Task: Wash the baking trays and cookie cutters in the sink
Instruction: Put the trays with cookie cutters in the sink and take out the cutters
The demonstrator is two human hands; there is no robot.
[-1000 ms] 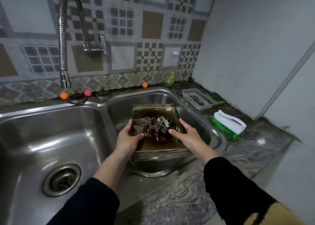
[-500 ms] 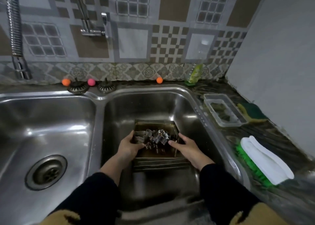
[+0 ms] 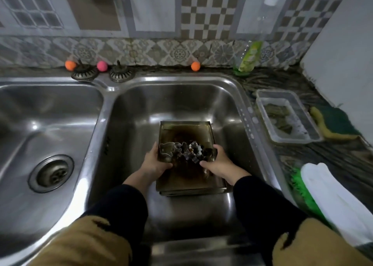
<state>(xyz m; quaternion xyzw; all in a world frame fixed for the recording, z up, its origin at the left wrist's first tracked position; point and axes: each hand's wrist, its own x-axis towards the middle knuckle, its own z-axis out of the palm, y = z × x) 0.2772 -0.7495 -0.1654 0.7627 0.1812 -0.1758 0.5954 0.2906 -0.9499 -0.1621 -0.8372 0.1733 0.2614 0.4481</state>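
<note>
A stack of stained square baking trays (image 3: 186, 130) sits low in the right basin of the steel sink (image 3: 175, 96). Several metal cookie cutters (image 3: 182, 150) lie piled in the top tray. My left hand (image 3: 154, 162) grips the stack's left edge, thumb over the rim. My right hand (image 3: 219, 163) grips the right edge the same way. Whether the stack touches the basin floor I cannot tell.
The left basin (image 3: 46, 124) has an open drain (image 3: 51, 173). Two strainer plugs (image 3: 84, 74) and small coloured balls sit on the back ledge. On the right counter are a soap bottle (image 3: 249, 56), a clear plastic tub (image 3: 286, 116), a sponge (image 3: 333, 122) and a green scrubbing brush (image 3: 331, 201).
Both hands have lowered the tray stack from above the sink rim down into the right basin. The view has tilted downward.
</note>
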